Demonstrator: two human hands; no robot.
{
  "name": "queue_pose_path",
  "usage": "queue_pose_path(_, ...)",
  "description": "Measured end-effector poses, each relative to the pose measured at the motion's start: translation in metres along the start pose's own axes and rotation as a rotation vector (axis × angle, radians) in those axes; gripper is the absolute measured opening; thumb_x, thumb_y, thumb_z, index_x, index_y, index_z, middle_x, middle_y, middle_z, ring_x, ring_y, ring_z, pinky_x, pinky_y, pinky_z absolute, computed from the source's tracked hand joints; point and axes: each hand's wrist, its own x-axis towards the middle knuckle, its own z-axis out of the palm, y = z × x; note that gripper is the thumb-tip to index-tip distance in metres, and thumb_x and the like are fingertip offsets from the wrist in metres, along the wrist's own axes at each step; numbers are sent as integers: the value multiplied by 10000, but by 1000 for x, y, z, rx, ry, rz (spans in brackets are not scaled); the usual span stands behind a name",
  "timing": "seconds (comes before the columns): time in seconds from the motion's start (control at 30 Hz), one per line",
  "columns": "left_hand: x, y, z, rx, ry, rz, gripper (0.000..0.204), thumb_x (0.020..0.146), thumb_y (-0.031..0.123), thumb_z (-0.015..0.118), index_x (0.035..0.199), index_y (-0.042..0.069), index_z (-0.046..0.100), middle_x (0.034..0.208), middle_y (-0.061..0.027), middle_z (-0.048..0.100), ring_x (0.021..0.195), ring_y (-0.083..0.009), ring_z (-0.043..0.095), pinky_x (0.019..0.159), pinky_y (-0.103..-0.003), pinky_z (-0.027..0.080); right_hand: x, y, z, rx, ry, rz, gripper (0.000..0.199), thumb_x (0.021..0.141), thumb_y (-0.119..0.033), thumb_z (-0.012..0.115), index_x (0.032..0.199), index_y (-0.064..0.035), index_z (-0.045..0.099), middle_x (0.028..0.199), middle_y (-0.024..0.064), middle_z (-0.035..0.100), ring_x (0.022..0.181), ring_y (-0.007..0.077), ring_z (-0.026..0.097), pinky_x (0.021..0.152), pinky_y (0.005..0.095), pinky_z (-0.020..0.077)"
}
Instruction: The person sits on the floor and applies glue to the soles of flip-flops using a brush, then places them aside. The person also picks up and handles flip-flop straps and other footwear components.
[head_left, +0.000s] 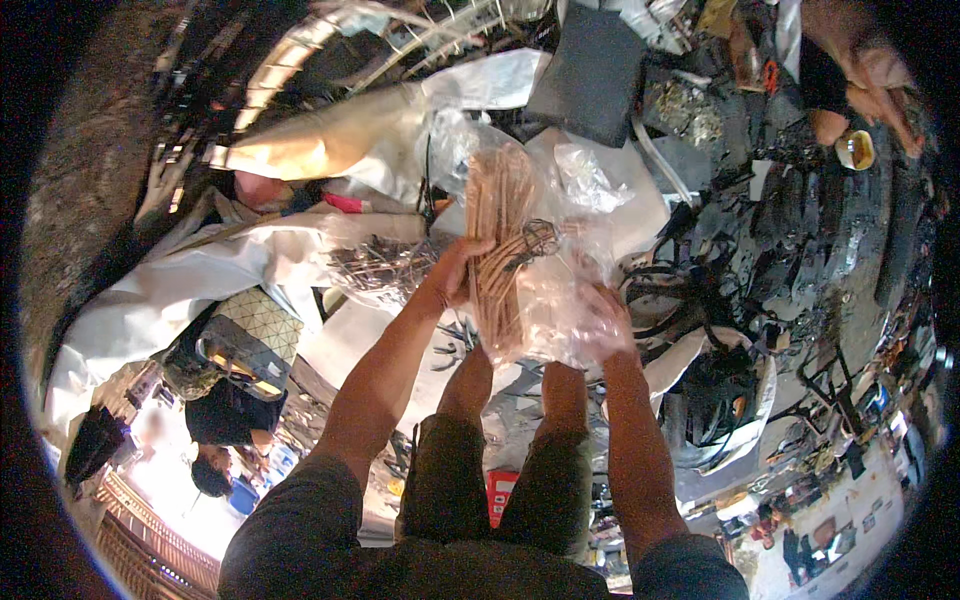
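Observation:
In front of me a bundle of long, thin brown strips [503, 200] stands nearly upright, with a shorter bunch of strips bent across it. My left hand [460, 270] is closed round the left side of the bundle. Crumpled clear plastic bag [565, 305] wraps or lies against the bundle's right side; I cannot tell how much of it is inside. My right hand [607, 318] grips this plastic, its fingers partly blurred behind the film. Left of my left hand is a pile of thin dark rods [385, 268].
White sheeting [190, 275] stretches along the left. A dark grey panel [588, 75] lies ahead. Black straps and scraps [690, 290] cover the ground at right. Another person's hand [885, 110] is near a small cup [855, 150]; a second person [225, 425] is at lower left.

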Motion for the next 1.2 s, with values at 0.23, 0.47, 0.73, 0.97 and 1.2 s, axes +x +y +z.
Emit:
queue_pose_path(0.23, -115, 20, 107, 552, -125, 228, 420, 853, 198, 782, 1206, 33, 626, 987, -50, 696, 884, -179, 689, 811, -340, 579, -51, -111, -74, 1336, -75, 87, 785, 1007, -609, 490, 1563, -68, 368, 1512, 166, 496, 1341, 275, 495, 1132, 447, 393)
queue_pose_path(0.47, -208, 15, 221, 623, -266, 319, 536, 845, 228, 802, 1281, -1, 590, 1028, -70, 696, 893, -174, 691, 797, -319, 577, -111, -272, -113, 1074, 409, 38, 597, 1005, -428, 610, 1435, -20, 538, 1299, 117, 636, 1087, 213, 622, 930, 339, 489)
queue_pose_path(0.73, -264, -49, 288, 464, -184, 178, 455, 896, 247, 703, 1281, 24, 610, 1042, -116, 729, 845, -239, 739, 746, -392, 629, -269, -299, -172, 1029, 530, -278, 331, 987, -319, 668, 1096, -13, 726, 1104, 70, 719, 941, 179, 677, 864, 347, 510)
queue_pose_path(0.97, -309, -159, 362, 266, -477, 123, 603, 937, 426, 621, 1342, -18, 569, 1169, -238, 699, 963, -340, 733, 855, -503, 614, -483, -413, -219, 560, 770, -523, 399, 923, -392, 713, 1011, -5, 752, 990, 38, 702, 886, 165, 623, 799, 317, 461)
queue_pose_path(1.2, -317, -259, 429, 251, -700, -9, 702, 921, 505, 606, 1425, 26, 512, 1289, -247, 646, 1058, -364, 700, 901, -561, 582, -650, -333, -282, 237, 1428, -607, 383, 984, -266, 652, 1247, 10, 618, 1271, 139, 613, 1075, 215, 632, 889, 350, 522)
